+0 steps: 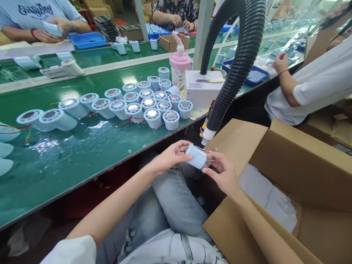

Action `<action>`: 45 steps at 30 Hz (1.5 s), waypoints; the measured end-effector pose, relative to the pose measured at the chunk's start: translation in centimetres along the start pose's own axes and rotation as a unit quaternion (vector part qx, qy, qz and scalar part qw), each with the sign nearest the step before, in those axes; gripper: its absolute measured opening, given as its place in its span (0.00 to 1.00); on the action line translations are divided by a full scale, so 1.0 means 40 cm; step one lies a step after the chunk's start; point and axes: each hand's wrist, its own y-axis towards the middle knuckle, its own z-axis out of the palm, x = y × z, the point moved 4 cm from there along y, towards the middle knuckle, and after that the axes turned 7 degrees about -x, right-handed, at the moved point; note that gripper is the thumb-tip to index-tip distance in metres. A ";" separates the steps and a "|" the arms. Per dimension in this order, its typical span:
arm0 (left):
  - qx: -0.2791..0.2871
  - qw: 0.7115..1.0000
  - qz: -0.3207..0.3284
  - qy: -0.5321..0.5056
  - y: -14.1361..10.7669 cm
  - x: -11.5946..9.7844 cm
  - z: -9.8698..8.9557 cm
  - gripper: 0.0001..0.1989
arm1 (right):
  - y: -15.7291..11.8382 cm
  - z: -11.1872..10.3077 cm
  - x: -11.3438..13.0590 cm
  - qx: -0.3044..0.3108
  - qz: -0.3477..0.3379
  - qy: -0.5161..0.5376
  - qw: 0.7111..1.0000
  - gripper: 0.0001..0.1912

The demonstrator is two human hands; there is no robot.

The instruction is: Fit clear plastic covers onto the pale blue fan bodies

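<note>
Above my lap, a light-blue cylindrical housing is held tilted between both hands. My left hand grips its left end, thumb on the near side. At the other end, my right hand has its fingers closed around the edge, where a clear piece and thin red wires show. The nozzle of a black corrugated hose hangs just above the housing, apart from it. Several similar housings stand on the green belt, many with round silvery or dark tops and red wires.
An open cardboard box with white sheet material inside stands at my right. A white machine box and a pink-lidded bottle stand on the belt's near side. Co-workers sit across the belt, and one in a white sleeve is at right.
</note>
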 end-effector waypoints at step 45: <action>0.076 0.979 0.186 0.044 -0.192 0.024 -0.008 0.31 | -0.072 0.022 0.114 0.174 -0.043 -0.066 0.982 0.25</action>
